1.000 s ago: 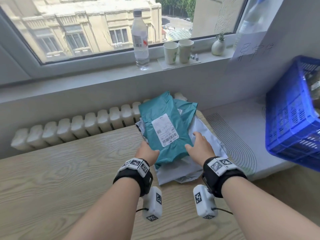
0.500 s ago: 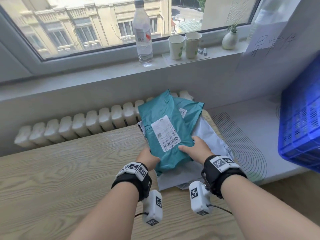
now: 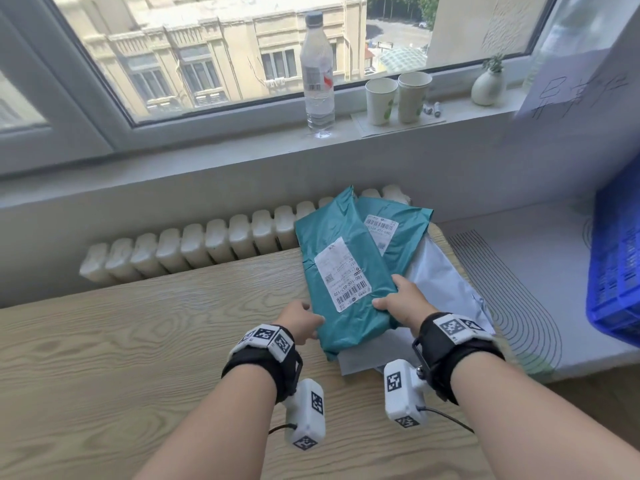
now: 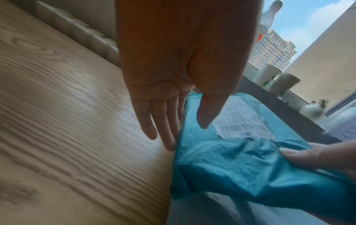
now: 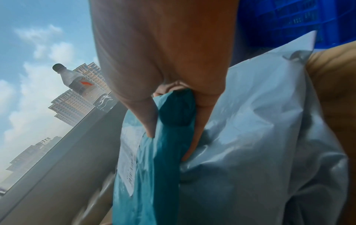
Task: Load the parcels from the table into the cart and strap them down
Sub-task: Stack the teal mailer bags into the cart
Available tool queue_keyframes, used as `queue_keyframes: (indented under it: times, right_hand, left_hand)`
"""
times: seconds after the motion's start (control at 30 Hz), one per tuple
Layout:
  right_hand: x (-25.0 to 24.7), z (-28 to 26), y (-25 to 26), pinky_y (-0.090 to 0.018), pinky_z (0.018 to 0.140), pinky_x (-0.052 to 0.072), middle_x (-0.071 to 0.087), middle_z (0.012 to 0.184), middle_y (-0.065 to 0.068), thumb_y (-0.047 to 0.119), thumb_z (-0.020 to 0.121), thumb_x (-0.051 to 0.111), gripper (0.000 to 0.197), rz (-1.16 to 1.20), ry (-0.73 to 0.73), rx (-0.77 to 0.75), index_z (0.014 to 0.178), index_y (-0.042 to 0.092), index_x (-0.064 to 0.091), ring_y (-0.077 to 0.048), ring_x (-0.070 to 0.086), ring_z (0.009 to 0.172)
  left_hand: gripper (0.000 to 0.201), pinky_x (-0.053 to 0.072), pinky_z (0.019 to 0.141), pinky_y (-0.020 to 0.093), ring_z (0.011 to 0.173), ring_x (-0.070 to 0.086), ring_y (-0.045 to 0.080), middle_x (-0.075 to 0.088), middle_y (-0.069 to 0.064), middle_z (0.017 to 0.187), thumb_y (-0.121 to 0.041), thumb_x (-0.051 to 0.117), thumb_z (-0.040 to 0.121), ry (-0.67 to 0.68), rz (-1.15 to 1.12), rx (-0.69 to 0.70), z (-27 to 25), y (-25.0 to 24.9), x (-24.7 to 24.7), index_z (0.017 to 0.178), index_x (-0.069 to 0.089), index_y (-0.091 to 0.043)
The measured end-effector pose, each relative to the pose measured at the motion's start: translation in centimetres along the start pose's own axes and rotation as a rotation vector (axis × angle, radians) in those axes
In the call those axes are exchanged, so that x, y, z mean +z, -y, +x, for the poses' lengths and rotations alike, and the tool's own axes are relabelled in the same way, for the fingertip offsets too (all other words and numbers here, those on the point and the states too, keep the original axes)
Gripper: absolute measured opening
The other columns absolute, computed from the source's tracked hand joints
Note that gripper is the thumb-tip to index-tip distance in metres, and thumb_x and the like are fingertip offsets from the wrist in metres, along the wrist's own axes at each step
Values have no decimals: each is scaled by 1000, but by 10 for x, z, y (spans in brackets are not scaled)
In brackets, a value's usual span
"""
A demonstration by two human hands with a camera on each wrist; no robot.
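I am gripping the top teal parcel (image 3: 341, 271) near the centre of the frame, a crinkled plastic mailer with a white barcode label facing up. My right hand (image 3: 401, 301) is pinching its right edge, thumb on top and fingers curled beneath, as the right wrist view shows. My left hand (image 3: 301, 322) is lying open, its straight fingers (image 4: 167, 134) touching the parcel's left edge and holding nothing. The parcel is lying aslant on a second teal parcel (image 3: 398, 233) and a pale grey mailer (image 3: 440, 282), all stacked at the right end of the wooden table (image 3: 138, 341).

The stack is reaching the table's far edge, just in front of the white ribbed radiator (image 3: 194, 247). Bare woodgrain is stretching wide across the left of the frame. At the right edge the blue lattice crate (image 3: 616, 282) is sitting on a white ledge (image 3: 540, 271).

The mailers are looking glossy and wrinkled, the table matt with a wavy grain.
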State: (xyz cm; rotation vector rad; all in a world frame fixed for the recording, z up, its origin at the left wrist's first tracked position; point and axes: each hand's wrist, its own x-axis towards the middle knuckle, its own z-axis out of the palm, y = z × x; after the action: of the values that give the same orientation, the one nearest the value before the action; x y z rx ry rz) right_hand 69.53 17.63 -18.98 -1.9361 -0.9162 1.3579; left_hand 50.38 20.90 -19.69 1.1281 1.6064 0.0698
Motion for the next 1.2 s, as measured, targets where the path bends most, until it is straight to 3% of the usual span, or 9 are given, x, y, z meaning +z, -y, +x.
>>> queue_keyframes:
  times: [0.2, 0.37, 0.47, 0.57, 0.67, 0.77, 1.0, 1.1, 1.2]
  right_hand:
    - [24, -8, 13, -35, 64, 52, 64, 101, -14, -11, 84, 55, 37, 113, 42, 4, 112, 15, 56, -31, 62, 83]
    - [48, -23, 25, -30, 62, 49, 65, 93, -15, -21, 79, 49, 44, 164, 145, -4, 111, 5, 62, -29, 61, 80]
    - [62, -35, 31, -25, 52, 47, 65, 91, -17, -21, 76, 47, 41, 140, 211, 26, 96, 10, 65, -31, 61, 79]
    - [76, -46, 36, -29, 61, 48, 66, 89, -18, -15, 66, 52, 38, 115, 184, 12, 86, 13, 68, -32, 61, 81]
    - [96, -63, 42, -32, 64, 47, 64, 88, -20, -3, 48, 50, 46, 74, 166, -27, 90, 5, 67, -32, 60, 79]
    - [123, -85, 51, -21, 51, 39, 56, 78, -17, -16, 65, 38, 36, 45, 152, -56, 86, 1, 62, -27, 51, 67]
    - [205, -144, 68, -16, 42, 26, 46, 57, -6, -20, 72, 36, 32, -154, 210, -140, 59, 7, 49, -18, 39, 54]
    - [247, -164, 67, -19, 45, 28, 54, 65, -10, -14, 72, 41, 31, -190, 265, -190, 73, 8, 63, -20, 43, 53]
    - [287, -184, 66, -19, 48, 39, 64, 95, -13, -6, 79, 54, 43, -121, 269, -199, 118, 10, 61, -15, 56, 70]
  left_hand:
    - [67, 44, 83, 34, 87, 57, 20, 55, 5, 95, -20, 54, 97, -70, -163, -53, -19, 23, -28, 151, 17, -5]
    - [43, 46, 93, 37, 98, 61, 20, 61, 2, 113, -30, 57, 96, -58, -279, 9, -37, 40, -49, 134, 45, -13]
    - [29, 52, 82, 35, 97, 66, 18, 70, 1, 111, -31, 67, 90, -52, -448, 69, -49, 50, -59, 115, 61, -18]
    - [18, 52, 67, 28, 86, 66, 13, 71, -1, 98, -21, 71, 87, -77, -586, 139, -65, 61, -73, 104, 63, -19]
    - [22, 52, 71, 28, 86, 66, 15, 70, 2, 99, -11, 71, 86, -80, -669, 166, -82, 79, -91, 106, 61, -16]
    - [33, 53, 76, 30, 86, 66, 17, 70, 4, 100, -4, 72, 82, -99, -749, 179, -99, 108, -115, 110, 59, -14]
    - [29, 51, 66, 25, 77, 67, 12, 72, 2, 94, 3, 71, 80, -161, -793, 193, -148, 181, -165, 105, 66, -11]
    - [29, 53, 57, 22, 71, 68, 12, 72, 10, 102, 5, 72, 80, -251, -851, 213, -168, 221, -187, 106, 66, -7]
    - [24, 51, 55, 21, 71, 67, 11, 71, 6, 97, 2, 72, 81, -335, -940, 217, -188, 263, -208, 98, 65, -13]
